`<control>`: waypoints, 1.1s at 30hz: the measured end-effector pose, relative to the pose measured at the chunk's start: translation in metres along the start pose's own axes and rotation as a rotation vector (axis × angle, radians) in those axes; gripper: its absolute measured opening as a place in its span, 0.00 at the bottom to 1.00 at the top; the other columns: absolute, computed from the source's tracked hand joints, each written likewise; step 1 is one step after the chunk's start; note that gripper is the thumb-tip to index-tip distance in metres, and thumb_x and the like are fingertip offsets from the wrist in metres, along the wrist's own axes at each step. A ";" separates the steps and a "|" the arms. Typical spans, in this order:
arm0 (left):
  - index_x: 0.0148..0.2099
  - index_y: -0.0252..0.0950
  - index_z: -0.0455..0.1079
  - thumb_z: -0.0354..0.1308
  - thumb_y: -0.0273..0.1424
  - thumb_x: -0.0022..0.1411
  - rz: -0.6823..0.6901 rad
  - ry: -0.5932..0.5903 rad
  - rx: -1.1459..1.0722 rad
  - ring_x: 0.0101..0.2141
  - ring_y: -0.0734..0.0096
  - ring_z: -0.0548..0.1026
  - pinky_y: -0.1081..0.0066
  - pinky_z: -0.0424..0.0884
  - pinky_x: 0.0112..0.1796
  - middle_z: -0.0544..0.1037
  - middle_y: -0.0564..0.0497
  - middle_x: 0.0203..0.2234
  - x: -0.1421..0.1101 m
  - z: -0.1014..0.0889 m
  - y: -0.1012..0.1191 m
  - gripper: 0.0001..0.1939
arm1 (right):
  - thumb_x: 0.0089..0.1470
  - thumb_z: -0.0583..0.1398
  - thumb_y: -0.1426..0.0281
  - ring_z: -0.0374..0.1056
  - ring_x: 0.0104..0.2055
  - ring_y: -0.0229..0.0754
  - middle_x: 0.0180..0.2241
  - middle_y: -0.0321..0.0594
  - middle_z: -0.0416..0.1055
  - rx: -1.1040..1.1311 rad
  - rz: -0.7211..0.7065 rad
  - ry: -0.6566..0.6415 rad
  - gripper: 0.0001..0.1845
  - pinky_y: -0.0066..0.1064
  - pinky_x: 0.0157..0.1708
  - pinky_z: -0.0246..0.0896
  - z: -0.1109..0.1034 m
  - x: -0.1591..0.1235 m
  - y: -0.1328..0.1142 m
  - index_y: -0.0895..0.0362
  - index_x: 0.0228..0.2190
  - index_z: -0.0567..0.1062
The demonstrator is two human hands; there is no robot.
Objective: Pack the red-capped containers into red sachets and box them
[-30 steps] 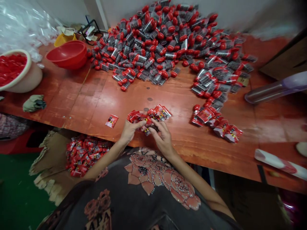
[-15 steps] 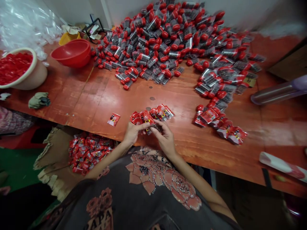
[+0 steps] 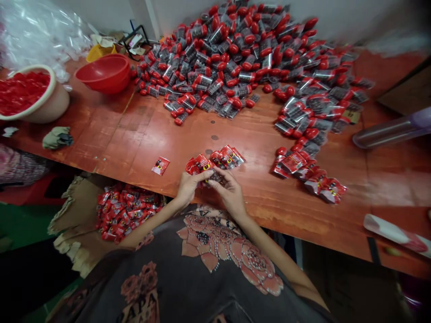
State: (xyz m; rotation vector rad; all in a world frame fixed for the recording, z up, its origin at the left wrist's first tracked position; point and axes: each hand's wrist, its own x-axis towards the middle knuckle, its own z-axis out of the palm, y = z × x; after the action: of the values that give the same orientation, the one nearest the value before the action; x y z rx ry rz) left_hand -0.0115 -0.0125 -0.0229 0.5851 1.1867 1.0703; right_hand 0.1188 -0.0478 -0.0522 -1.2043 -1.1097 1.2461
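My left hand and my right hand meet at the table's front edge, fingers closed on a small red printed packet. Dark contents show at its lower end, between my thumbs; the fingers hide part of it. Just beyond the right fingers lies a bunch of similar red packets, overlapping on the table. One flat red packet rests apart, left of my left hand. Farther right, a row of red packets runs up to transparent red-capped tubes with dark contents.
A large heap of red-capped tubes covers the back of the wooden table. A red bowl and a white tub of red pieces stand at left. Below the edge, a cardboard box holds filled red packets. A purple-topped cylinder lies right.
My fingers have shifted slightly around the packet, and its red top now sits a little lower and more to the left. The view has moved slightly; the surrounding things stay put.
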 end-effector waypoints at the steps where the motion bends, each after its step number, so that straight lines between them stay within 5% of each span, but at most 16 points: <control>1: 0.32 0.35 0.75 0.73 0.33 0.42 -0.007 -0.018 0.010 0.23 0.76 0.71 0.74 0.65 0.23 0.77 0.53 0.25 0.000 -0.001 0.001 0.14 | 0.53 0.64 0.67 0.67 0.54 0.48 0.50 0.38 0.69 -0.006 -0.006 0.001 0.23 0.50 0.58 0.62 -0.001 0.000 0.001 0.41 0.51 0.72; 8: 0.32 0.36 0.74 0.73 0.33 0.42 0.087 -0.012 0.035 0.22 0.77 0.68 0.74 0.63 0.22 0.77 0.54 0.26 0.004 -0.005 0.007 0.15 | 0.53 0.63 0.68 0.70 0.50 0.48 0.51 0.39 0.70 0.017 0.066 -0.118 0.35 0.47 0.52 0.68 -0.004 0.000 0.000 0.40 0.60 0.62; 14: 0.28 0.36 0.74 0.72 0.30 0.42 0.043 -0.082 0.082 0.20 0.77 0.66 0.74 0.61 0.21 0.73 0.54 0.20 0.002 -0.001 0.004 0.11 | 0.55 0.62 0.69 0.70 0.48 0.46 0.51 0.39 0.71 -0.038 0.035 -0.136 0.32 0.45 0.50 0.69 -0.007 0.000 -0.002 0.40 0.59 0.62; 22: 0.26 0.34 0.73 0.73 0.33 0.43 -0.079 -0.101 0.024 0.17 0.79 0.65 0.74 0.61 0.19 0.73 0.54 0.19 0.002 -0.003 -0.015 0.12 | 0.48 0.66 0.65 0.69 0.36 0.42 0.35 0.37 0.71 -0.226 0.001 0.009 0.15 0.37 0.39 0.69 -0.014 0.003 0.000 0.50 0.41 0.77; 26: 0.38 0.35 0.75 0.72 0.33 0.45 -0.109 -0.045 -0.130 0.24 0.72 0.74 0.71 0.69 0.24 0.80 0.49 0.30 0.011 -0.008 -0.012 0.17 | 0.49 0.65 0.64 0.68 0.35 0.41 0.36 0.38 0.72 -0.177 0.060 0.079 0.16 0.39 0.39 0.69 -0.023 0.015 0.007 0.52 0.42 0.76; 30: 0.44 0.35 0.72 0.69 0.26 0.48 -0.119 0.050 -0.296 0.35 0.62 0.80 0.65 0.75 0.35 0.81 0.44 0.36 0.022 -0.019 0.002 0.19 | 0.51 0.64 0.64 0.65 0.33 0.40 0.40 0.39 0.67 -0.376 -0.039 0.220 0.18 0.42 0.41 0.68 -0.034 0.026 0.007 0.49 0.46 0.76; 33: 0.43 0.35 0.73 0.66 0.22 0.49 -0.145 0.008 -0.335 0.36 0.61 0.80 0.64 0.76 0.36 0.82 0.44 0.37 0.025 -0.019 0.007 0.17 | 0.54 0.62 0.65 0.66 0.34 0.41 0.40 0.39 0.66 -0.435 -0.112 0.162 0.17 0.41 0.41 0.68 -0.028 0.030 0.000 0.47 0.47 0.75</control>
State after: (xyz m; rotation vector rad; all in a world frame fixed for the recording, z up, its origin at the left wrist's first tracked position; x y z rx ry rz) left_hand -0.0319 0.0101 -0.0343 0.2306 1.0114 1.1167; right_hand 0.1476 -0.0193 -0.0551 -1.5132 -1.3476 0.8265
